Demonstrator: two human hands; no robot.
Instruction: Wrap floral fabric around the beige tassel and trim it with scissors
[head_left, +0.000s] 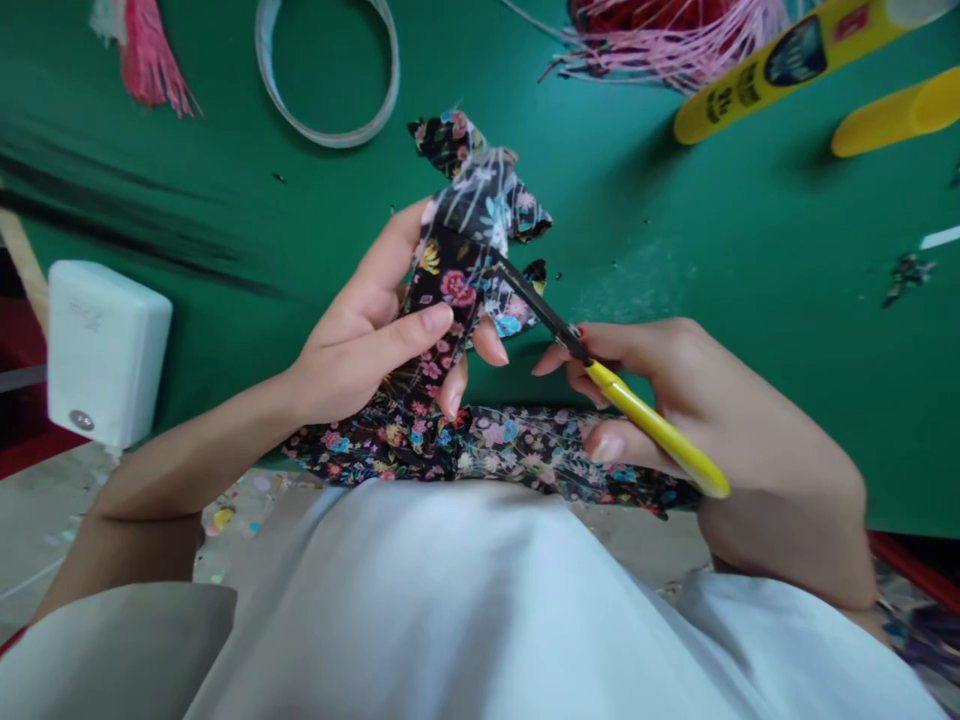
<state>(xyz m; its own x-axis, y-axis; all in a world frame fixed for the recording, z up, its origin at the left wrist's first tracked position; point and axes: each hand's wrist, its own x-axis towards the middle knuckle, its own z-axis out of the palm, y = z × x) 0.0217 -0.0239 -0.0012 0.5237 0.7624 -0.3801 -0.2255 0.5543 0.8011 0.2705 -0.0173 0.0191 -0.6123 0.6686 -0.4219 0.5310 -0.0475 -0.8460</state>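
Observation:
My left hand (367, 345) is closed on a strip of black floral fabric (450, 290), the thumb pressing on its face. The strip's upper part is folded over, and pointed fabric ends stick out above and to the right. My right hand (675, 400) grips yellow-handled thread snips (645, 415). Their dark blades point up and left, with the tips at the right edge of the held fabric. Whether the blades touch the cloth, I cannot tell. More of the floral fabric (525, 445) lies along the table's near edge, below both hands.
On the green table (637, 230) are a ring of tape (328, 130), a pink tassel (154, 60) and pink cords (660, 55). Two yellow tubes (787, 65) (900, 110) lie at the upper right. A white box-shaped device (109, 350) sits at the left edge.

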